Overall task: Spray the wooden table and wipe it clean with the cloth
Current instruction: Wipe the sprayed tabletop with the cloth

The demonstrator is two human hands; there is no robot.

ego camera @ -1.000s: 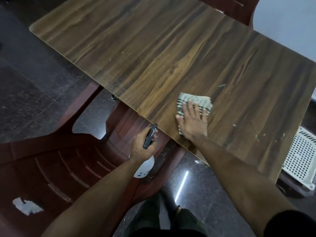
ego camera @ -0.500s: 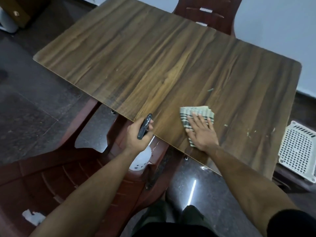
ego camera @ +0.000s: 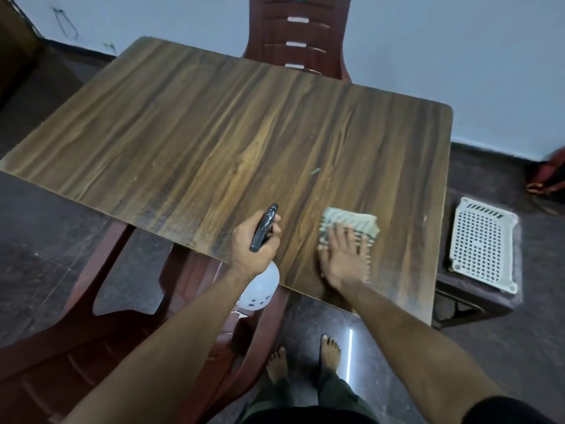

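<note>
A: At the near edge of the wooden table [ego camera: 214,133], seen from the head camera, which is the only view there is, where do the two hands sit?

B: Side by side. The left hand [ego camera: 252,244] is curled round the dark trigger head of the spray bottle [ego camera: 264,224], gripping it; the white body of the bottle hangs below the table edge. The right hand [ego camera: 344,255] lies flat on the striped cloth [ego camera: 348,223], fingers straight and spread, pressing it onto the wood. It pinches nothing.

A: And the relation the next stroke hangs on?

B: The cloth reaches out past the right fingertips, away from the person, folded into a rough rectangle with its long side running across the table, left to right. Nearly all the bare tabletop lies beyond it and to the left. A small green speck [ego camera: 315,171] lies further out, straight ahead of the cloth and well apart from it.

A: So which hand is nearer the work?

B: The right hand, I'd judge; it is already on the cloth, and pushing forward would carry it toward the speck. The nozzle points out over the middle of the table, so the left seems placed to wet that stretch first.

A: Anything unclear?

B: Whether the wood is wet; I cannot tell.
</note>
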